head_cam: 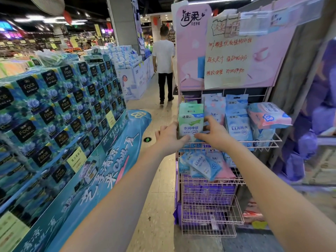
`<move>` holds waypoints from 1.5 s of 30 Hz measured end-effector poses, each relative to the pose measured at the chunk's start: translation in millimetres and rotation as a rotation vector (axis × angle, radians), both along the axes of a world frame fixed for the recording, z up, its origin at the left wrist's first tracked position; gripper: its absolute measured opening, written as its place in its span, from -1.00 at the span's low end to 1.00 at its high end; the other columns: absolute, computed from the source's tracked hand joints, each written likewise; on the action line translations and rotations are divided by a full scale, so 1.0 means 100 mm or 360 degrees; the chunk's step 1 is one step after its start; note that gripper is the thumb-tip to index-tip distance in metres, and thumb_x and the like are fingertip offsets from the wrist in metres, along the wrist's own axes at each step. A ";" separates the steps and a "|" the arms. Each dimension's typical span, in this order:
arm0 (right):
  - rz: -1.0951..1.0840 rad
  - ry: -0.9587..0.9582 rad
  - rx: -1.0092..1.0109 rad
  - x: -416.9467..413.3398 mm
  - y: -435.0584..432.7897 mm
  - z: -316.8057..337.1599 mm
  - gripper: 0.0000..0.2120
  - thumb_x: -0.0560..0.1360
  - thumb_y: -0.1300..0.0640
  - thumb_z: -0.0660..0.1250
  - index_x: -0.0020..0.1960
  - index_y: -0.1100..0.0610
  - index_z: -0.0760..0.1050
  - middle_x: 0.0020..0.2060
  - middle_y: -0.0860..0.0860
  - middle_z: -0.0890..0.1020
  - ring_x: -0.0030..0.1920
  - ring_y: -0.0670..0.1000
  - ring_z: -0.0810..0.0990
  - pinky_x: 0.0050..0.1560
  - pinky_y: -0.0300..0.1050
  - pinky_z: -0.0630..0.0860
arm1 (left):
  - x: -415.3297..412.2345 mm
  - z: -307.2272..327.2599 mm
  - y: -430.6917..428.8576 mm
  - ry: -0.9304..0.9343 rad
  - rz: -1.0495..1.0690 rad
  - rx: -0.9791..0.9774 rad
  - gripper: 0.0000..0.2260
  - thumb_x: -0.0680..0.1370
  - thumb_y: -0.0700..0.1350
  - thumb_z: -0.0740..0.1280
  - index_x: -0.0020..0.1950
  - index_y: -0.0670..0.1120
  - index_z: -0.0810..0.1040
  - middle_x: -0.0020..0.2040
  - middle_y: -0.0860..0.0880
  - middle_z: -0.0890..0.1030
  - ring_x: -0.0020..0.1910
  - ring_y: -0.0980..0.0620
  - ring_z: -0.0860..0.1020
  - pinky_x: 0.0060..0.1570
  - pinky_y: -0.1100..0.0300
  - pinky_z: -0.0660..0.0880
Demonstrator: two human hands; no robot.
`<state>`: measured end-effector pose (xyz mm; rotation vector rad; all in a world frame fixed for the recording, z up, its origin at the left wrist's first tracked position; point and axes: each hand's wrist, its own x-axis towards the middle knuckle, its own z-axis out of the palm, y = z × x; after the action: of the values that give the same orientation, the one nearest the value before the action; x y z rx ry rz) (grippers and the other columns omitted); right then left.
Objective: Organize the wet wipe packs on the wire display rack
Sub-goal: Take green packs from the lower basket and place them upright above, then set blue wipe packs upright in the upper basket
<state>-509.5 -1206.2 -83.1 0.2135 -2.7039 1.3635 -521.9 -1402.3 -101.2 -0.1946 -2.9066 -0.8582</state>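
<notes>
A pink wire display rack [269, 142] stands at the right with several shelves. On its top shelf a green wet wipe pack [190, 119] stands upright at the left end. My left hand [169, 136] grips its left edge and bottom. My right hand [214, 132] holds its right edge and lower corner. Beside it stand a pink-and-blue pack [214, 106] and blue packs [238, 122]. A pink pack [267, 115] lies flat on top at the right end. Blue and pink packs [203, 164] lie tumbled on the second shelf.
Purple packs [209, 191] fill the lower baskets. A pink sign with a handwritten note [229, 55] tops the rack. A stacked display of blue tissue boxes [60, 110] lines the left side of the aisle. A person in a white shirt [163, 57] stands farther down the aisle.
</notes>
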 end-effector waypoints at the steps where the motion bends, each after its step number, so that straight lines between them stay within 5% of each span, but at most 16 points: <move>1: 0.0014 -0.0027 0.0001 0.00 0.00 0.00 -0.49 0.49 0.10 0.50 0.35 0.00 0.36 0.12 -0.03 0.59 0.06 -0.01 0.63 -0.10 -0.23 0.52 | 0.03 0.01 0.02 0.0016 0.0024 -0.0041 -0.46 0.50 0.29 0.31 0.41 0.10 0.38 0.31 -0.03 0.42 0.37 -0.12 0.29 0.24 0.01 0.19; 5: 0.0032 -0.0052 0.0104 0.01 0.02 0.00 -0.45 0.48 -0.01 0.50 0.40 -0.01 0.37 0.26 -0.02 0.60 0.18 0.02 0.62 0.25 0.05 0.56 | 0.14 0.05 0.06 0.0047 0.0093 -0.0010 -0.41 0.53 0.29 0.32 0.49 0.07 0.36 0.42 -0.08 0.27 0.46 -0.16 0.20 0.44 -0.05 0.14; 11: -0.0011 0.0023 0.0089 0.12 0.00 -0.04 -0.46 0.53 -0.11 0.41 0.44 0.02 0.39 0.28 -0.06 0.60 0.23 -0.02 0.58 0.17 -0.12 0.49 | 0.27 0.05 0.08 0.0110 0.0158 0.0226 -0.26 0.52 0.38 0.30 0.61 0.06 0.26 0.50 -0.07 0.35 0.50 -0.15 0.25 0.45 -0.10 0.16; 16: -0.0164 0.0120 0.0034 0.22 -0.04 -0.04 -0.35 0.53 -0.11 0.42 0.52 0.08 0.30 0.41 0.01 0.51 0.36 0.07 0.52 0.33 0.06 0.49 | 0.40 0.05 0.05 0.0257 0.0225 0.0237 -0.30 0.51 0.39 0.30 0.52 0.01 0.35 0.45 -0.04 0.42 0.45 -0.11 0.33 0.42 -0.08 0.21; 24: -0.0444 0.0743 0.0068 0.77 -0.01 -0.54 -0.77 0.54 0.23 0.35 0.19 0.19 0.55 0.00 -0.03 0.52 0.08 0.02 0.52 0.12 -0.10 0.47 | 0.68 -0.50 -0.04 0.0202 0.0268 0.0112 -0.54 0.56 0.25 0.27 0.29 -0.05 0.47 0.23 -0.01 0.52 0.26 -0.08 0.46 0.29 -0.04 0.33; 28: -0.0344 0.0392 0.0259 0.89 0.05 -1.02 -0.74 0.57 0.16 0.33 0.25 0.16 0.56 0.07 0.01 0.62 0.11 0.02 0.58 0.14 -0.11 0.50 | 0.81 -0.79 0.06 -0.0034 0.0190 -0.0055 -0.46 0.55 0.27 0.25 0.39 -0.06 0.43 0.30 -0.08 0.49 0.31 -0.14 0.45 0.34 -0.10 0.35; 31: -0.0363 0.0128 0.0372 0.87 0.12 -1.25 -0.66 0.57 0.11 0.31 0.33 0.14 0.55 0.18 0.06 0.66 0.15 0.10 0.64 0.14 0.09 0.60 | 0.83 -0.99 0.17 -0.0234 0.0157 -0.0080 -0.47 0.56 0.23 0.25 0.42 -0.07 0.42 0.31 -0.10 0.53 0.30 -0.19 0.50 0.33 -0.11 0.41; 36: -0.0328 -0.0058 0.0391 0.72 0.24 -1.40 -0.65 0.60 0.17 0.27 0.37 0.14 0.55 0.15 0.16 0.68 0.05 0.19 0.67 -0.01 0.15 0.63 | 0.82 -1.15 0.36 -0.0473 0.0045 0.0089 -0.66 0.63 0.08 0.23 0.27 -0.12 0.52 0.03 -0.04 0.59 0.00 -0.10 0.58 0.14 -0.06 0.57; 39: -0.0343 -0.0076 0.0345 0.54 0.32 -1.50 -0.63 0.60 0.21 0.26 0.40 0.19 0.52 0.33 0.18 0.57 0.23 0.22 0.59 0.17 0.13 0.58 | 0.70 -1.22 0.50 -0.0517 0.0052 0.0138 -0.78 0.62 0.00 0.25 0.10 -0.14 0.53 0.01 -0.11 0.62 -0.01 -0.16 0.60 0.06 -0.05 0.60; 45: -0.0186 -0.0291 0.0406 0.22 0.41 -1.66 -0.55 0.64 0.18 0.21 0.52 0.11 0.37 0.46 0.13 0.46 0.17 0.20 0.62 0.05 -0.03 0.56 | 0.40 -1.27 0.79 -0.0623 0.0098 0.0155 -0.76 0.66 -0.06 0.18 -0.07 -0.18 0.52 -0.19 -0.11 0.53 -0.15 -0.14 0.51 -0.35 0.14 0.34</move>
<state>-487.5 -1165.2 -249.0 -0.0527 -2.9839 1.0526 -481.7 -1323.8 -227.9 0.0821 -3.1898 -1.1375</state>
